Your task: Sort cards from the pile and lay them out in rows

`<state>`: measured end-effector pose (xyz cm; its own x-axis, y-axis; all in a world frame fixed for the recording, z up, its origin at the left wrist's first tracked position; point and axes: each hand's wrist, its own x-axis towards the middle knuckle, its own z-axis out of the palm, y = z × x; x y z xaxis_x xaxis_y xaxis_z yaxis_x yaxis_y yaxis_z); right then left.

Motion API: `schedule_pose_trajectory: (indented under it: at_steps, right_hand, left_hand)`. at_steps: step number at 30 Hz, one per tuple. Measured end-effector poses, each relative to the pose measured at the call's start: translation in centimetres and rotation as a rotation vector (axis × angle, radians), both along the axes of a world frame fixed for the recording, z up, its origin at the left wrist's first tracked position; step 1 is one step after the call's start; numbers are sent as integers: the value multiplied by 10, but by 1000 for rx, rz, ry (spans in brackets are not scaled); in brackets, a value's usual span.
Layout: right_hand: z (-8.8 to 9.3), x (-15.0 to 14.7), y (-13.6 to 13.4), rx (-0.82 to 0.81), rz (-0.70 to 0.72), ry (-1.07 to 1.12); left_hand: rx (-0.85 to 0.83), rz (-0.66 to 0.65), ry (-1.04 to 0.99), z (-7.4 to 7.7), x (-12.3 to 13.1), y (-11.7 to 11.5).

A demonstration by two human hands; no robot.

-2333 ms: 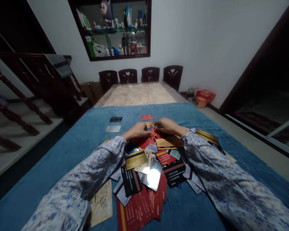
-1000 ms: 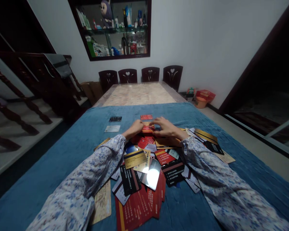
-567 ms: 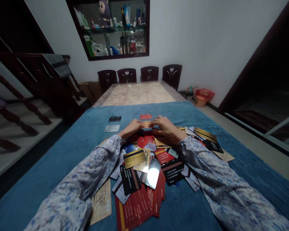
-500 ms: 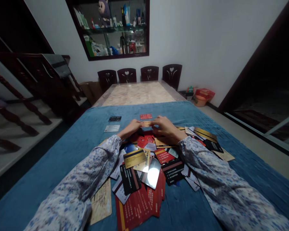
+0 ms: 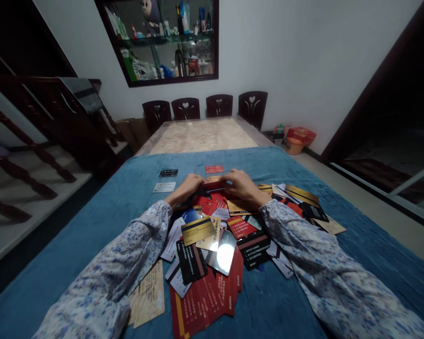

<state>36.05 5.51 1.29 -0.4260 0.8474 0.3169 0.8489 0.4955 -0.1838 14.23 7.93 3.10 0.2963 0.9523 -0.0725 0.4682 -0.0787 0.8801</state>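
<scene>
Between my two hands a dark red card (image 5: 214,186) is held at its ends, tilted up at the far side of the card pile. My left hand (image 5: 191,187) has its fingers closed on the left end. My right hand (image 5: 240,187) pinches the right end. Just behind it lies a gold card (image 5: 214,179), partly hidden, and beyond that a red card (image 5: 214,169). Below my wrists spreads a loose heap with a gold card (image 5: 198,230), a black card (image 5: 191,262), a shiny silver card (image 5: 223,252) and red cards (image 5: 201,301).
A black card (image 5: 168,173) and a white card (image 5: 164,187) lie apart at the left on the blue cloth (image 5: 120,207). More cards, including a gold one (image 5: 302,194), overlap at the right. Dark chairs (image 5: 219,106) stand beyond the table's far end (image 5: 205,132).
A dark red card has come up between my hands, in front of the gold card they were at before. My left hand has shifted slightly left.
</scene>
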Motion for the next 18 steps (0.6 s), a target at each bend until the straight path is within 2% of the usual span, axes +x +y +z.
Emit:
schedule_pose_trajectory:
  at_steps: [10,14,18]
  right_hand:
    - [-1,-2,-2,-18,-29,8]
    - [1,-2,-5,-47,-71,29]
    - [2,-2,-6,-66,-79,33]
  left_hand:
    - [57,-42,-42,0,-9,-1]
    - [63,-125,-43,-4,-10,1]
    - [115,-116,-4,-10,-10,4]
